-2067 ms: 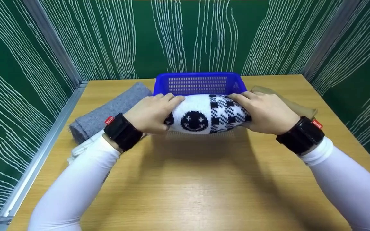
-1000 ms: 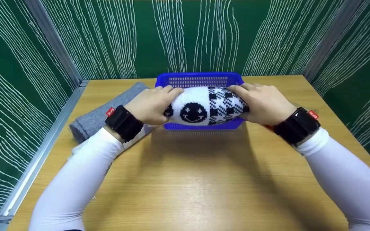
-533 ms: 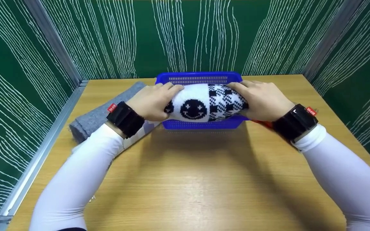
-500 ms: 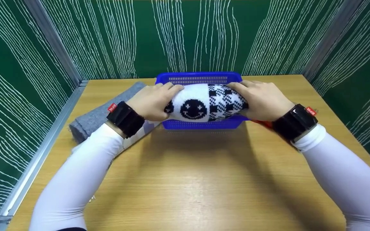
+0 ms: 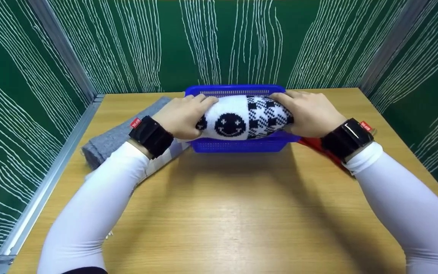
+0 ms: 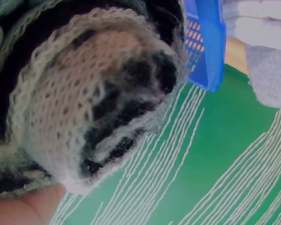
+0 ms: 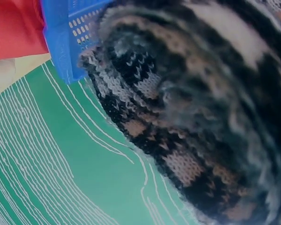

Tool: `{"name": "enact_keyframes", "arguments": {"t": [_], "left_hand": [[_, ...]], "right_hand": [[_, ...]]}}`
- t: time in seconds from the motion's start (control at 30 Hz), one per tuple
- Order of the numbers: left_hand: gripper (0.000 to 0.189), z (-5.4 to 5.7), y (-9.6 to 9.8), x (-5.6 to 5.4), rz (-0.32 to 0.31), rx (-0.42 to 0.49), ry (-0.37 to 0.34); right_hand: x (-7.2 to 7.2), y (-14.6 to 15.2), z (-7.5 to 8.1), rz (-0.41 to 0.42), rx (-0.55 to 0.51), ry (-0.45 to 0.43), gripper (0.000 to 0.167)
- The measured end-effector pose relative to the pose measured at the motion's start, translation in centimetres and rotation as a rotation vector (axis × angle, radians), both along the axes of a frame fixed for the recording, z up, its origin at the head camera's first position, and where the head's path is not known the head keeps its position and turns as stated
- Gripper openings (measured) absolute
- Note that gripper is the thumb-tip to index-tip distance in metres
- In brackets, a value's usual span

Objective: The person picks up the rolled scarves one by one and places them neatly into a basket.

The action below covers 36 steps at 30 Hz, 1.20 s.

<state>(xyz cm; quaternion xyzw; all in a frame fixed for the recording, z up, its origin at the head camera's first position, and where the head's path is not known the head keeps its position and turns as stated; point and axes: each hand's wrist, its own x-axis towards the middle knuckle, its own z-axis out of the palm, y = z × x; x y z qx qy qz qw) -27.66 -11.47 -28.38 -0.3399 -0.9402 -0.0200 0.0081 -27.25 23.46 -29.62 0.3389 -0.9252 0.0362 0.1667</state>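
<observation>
A rolled-up knitted scarf (image 5: 238, 118), white with a black smiley face on one half and black-and-white houndstooth on the other, hangs level over a blue plastic basket (image 5: 238, 147). My left hand (image 5: 183, 116) grips its left end, thumb at the near side and fingers over the top. At the opposite end, my right hand (image 5: 312, 114) holds the houndstooth part the same way. Both wrist views show the coiled layers of the scarf's ends close up. The roll and my hands cover most of the basket's inside.
Left of the basket lie a grey rolled cloth (image 5: 116, 139) and a pale checked one (image 5: 165, 160), partly under my left arm. A red cloth (image 5: 321, 150) sits at the right, partly behind my right wrist. Green walls (image 5: 219, 45) with white lines enclose the wooden table (image 5: 242, 228).
Both hands have carried the scarf away from me, from in front of the basket to over it. More of the basket's front and the red cloth now shows. The grip stays the same.
</observation>
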Motion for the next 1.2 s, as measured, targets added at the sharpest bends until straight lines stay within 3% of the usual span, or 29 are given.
{"name": "enact_keyframes", "arguments": {"t": [0.63,1.2], "left_hand": [[0.091,-0.4,0.0,-1.6,-0.009,0.019,0.028],[0.093,-1.4,0.2,-3.3,0.002,0.013,-0.002]], "right_hand": [[-1.4,0.1,-0.3,-0.040,0.001,-0.035,0.081],[-2.6,-0.2,-1.0,-0.082,0.005,-0.103,0.084]]}}
